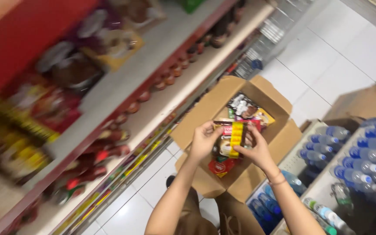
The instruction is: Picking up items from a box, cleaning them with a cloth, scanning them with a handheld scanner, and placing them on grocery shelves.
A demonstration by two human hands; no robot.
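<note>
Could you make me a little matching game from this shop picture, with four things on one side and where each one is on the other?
Things:
1. Bundle of sachets
2. Cardboard box
3. Water bottles
4. Red shelf edge

Places:
A. Far left, above the blurred packets
B. On the rack at the right
C. Held between the left hand and right hand
D. Open on the floor under both hands

Pairs: 1-C, 2-D, 3-B, 4-A
</note>
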